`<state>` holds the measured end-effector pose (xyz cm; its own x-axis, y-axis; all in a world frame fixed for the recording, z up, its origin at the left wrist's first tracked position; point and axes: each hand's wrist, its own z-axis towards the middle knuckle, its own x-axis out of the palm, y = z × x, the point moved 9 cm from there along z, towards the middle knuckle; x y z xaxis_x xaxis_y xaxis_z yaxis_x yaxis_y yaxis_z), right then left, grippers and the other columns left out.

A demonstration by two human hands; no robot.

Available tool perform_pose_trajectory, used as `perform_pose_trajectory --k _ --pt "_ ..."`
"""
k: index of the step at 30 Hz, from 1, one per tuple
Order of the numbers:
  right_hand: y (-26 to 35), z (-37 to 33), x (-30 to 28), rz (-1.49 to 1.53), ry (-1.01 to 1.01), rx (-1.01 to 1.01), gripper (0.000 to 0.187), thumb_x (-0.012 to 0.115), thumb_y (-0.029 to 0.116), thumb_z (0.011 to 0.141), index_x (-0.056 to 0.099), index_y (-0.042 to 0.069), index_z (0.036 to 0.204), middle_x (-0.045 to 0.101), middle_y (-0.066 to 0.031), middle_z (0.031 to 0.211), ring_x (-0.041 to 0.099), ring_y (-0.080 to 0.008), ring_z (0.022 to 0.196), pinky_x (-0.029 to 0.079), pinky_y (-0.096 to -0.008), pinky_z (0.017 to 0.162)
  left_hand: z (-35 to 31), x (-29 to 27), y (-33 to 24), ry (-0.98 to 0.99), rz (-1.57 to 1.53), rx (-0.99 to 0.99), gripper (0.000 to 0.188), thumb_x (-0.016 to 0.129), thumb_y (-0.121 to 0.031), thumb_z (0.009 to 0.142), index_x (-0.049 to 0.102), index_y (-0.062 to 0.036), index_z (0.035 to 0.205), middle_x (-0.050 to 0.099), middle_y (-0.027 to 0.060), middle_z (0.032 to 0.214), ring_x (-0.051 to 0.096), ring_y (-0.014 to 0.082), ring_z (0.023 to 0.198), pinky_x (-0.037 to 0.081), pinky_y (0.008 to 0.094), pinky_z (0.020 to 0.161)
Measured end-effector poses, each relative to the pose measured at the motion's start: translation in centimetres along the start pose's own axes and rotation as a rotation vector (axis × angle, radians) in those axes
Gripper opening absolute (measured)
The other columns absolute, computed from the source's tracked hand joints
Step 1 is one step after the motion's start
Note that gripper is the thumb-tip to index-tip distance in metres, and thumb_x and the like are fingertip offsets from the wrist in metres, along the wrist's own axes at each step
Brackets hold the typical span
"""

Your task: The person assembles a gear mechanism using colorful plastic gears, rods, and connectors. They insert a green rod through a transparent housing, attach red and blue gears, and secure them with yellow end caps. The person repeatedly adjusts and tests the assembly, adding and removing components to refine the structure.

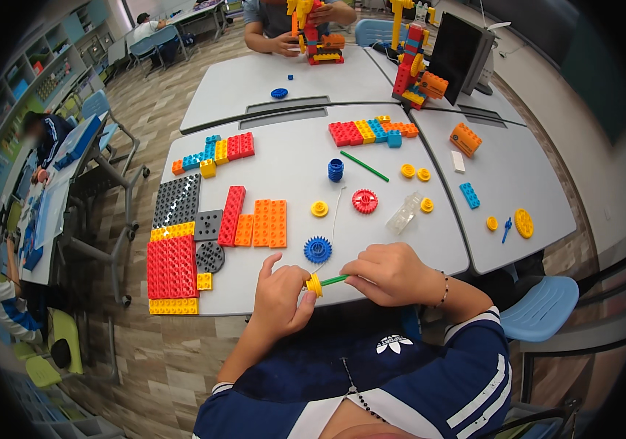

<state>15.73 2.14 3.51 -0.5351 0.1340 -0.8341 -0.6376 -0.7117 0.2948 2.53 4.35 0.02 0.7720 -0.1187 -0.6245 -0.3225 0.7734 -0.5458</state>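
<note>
Here, hands hold wheel and rod near white-printed shirt.

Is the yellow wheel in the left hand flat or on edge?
On edge: the yellow wheel, pinched in the left hand, appears narrow from above.

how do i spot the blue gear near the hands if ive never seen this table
On the near white table, go to its front edge, where the left hand grips a yellow wheel. Just beyond that wheel lies the blue gear, a flat toothed disc. Its colour sets it apart from the red gear beyond, to the right.
</note>
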Motion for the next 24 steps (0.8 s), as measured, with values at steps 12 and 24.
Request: perform_pose_trajectory --k 12,24 --pt "-0.2 0.8 -1.0 0.031 -0.012 -0.009 0.010 0.069 0.015 0.077 0.062 0.010 0.083 0.052 -0.0027 0.061 0.055 -0.0196 0.056 0.041 -0.0324 0.048 1.0 -0.7 -0.3 -0.045 -0.099 0.063 0.021 0.055 -0.025 0.076 0.050 -0.0050 0.082 0.044 0.0032 0.061 0.045 0.0186 0.053 0.032 0.0481 0.098" --pt "0.3 0.4 -2.2 -0.088 -0.025 -0.035 0.010 0.070 0.016 0.076 0.062 0.011 0.082 0.049 -0.0010 0.059 0.053 -0.0169 0.052 0.039 -0.0303 0.044 1.1 -0.6 -0.2 -0.004 -0.147 0.085 0.017 0.064 -0.015 0.070 0.054 -0.0054 0.079 0.053 0.0055 0.067 0.052 0.0233 0.059 0.040 0.0393 0.076"
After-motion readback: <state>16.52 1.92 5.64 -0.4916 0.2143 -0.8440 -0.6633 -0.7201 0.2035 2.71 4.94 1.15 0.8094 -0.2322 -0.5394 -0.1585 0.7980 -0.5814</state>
